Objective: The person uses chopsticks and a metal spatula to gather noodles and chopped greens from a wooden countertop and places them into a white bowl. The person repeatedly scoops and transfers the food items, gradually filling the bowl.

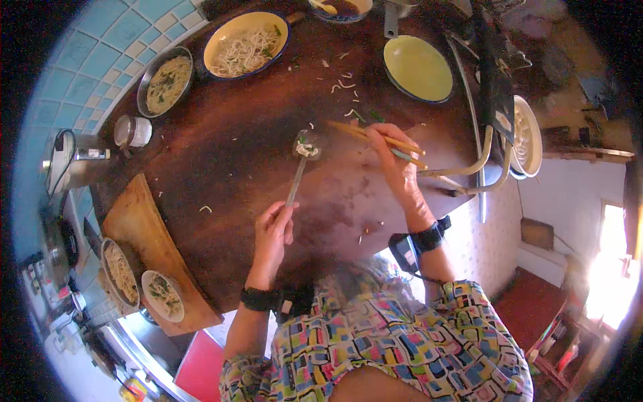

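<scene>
Far left, a wooden board (137, 221) overhangs the table (234, 154) edge; two small dishes of noodles and greens (120, 273) (163, 295) sit on its near end. Well apart from our hands.

Back left: a metal bowl of noodles (165, 82), then a yellow bowl with noodles (245, 44). A small lidded jar (132, 131) sits near the tiled wall.

Our left hand (273, 231) has its grip pinched on the tail end of a metal spoon (299, 167). The spoon's long axis runs from the hand up and slightly right, away from us; its bowl carries a small clump of noodles with green bits (306, 149). We cannot tell whether the bowl touches the table or hangs just above it.

Key relation: the clump lies just left of and slightly below the chopstick tips. The chopsticks (375, 137) lie nearly crosswise to the spoon, tips pointing left, butts running right into our right hand (396, 167). That grip is pressed together on the sticks, fingers wrapped near their far end. The tips are near the spoon bowl but apart from it, not touching the clump as far as we can see.

So the left hand holds the load and the right hand's sticks are the nearer tool to it.

Loose noodle bits (345, 84) lie scattered on the table beyond the tips. Back right is an empty yellow-green plate (418, 67); further right, a white dish with noodles (526, 137) sits off the table edge.
</scene>
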A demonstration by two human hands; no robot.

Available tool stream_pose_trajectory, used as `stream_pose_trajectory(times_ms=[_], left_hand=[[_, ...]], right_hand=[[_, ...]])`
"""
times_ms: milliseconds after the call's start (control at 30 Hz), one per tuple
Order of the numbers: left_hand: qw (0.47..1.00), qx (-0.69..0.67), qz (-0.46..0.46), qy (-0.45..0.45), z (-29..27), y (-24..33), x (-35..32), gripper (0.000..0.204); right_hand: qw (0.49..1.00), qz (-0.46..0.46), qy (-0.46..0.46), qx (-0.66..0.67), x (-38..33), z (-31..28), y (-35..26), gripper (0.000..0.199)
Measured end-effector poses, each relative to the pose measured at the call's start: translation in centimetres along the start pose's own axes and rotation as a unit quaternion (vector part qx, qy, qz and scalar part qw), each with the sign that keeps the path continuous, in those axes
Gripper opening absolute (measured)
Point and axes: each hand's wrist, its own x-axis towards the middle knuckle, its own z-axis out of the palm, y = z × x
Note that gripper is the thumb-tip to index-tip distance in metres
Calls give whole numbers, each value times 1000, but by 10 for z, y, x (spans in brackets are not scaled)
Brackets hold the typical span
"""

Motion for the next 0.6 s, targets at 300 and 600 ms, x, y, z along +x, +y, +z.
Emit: stream_pose_trajectory(times_ms=[300,600], left_hand=[[1000,-8,0,1,2,3,22,19],[998,18,-38,-47,19,12,35,19]], right_hand=[[990,-120,-66,-24,-8,2,-22,11],[986,-64,150,-35,7,-29,6,9]])
